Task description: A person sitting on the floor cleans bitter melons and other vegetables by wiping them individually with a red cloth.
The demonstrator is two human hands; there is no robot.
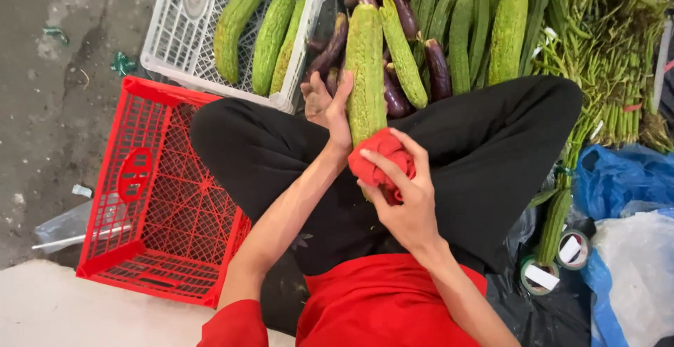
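Hands [372, 157] on bitter gourd [365, 73], red cloth [381, 164]

Gourds [270, 38] in far crate [179, 45], second crate [151, 199] left of lap.

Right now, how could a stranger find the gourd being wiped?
Start at the black trousers. Above the lap, the left hand holds one bumpy green gourd upright. Unlike the others, it has a red cloth pressed against it.

You have a grey concrete floor [42, 73] carrying a red crate [151, 199] and a white crate [189, 45]. Black plastic sheeting [554, 315] beside you bears tape rolls [558, 263] and blue bags [625, 175].
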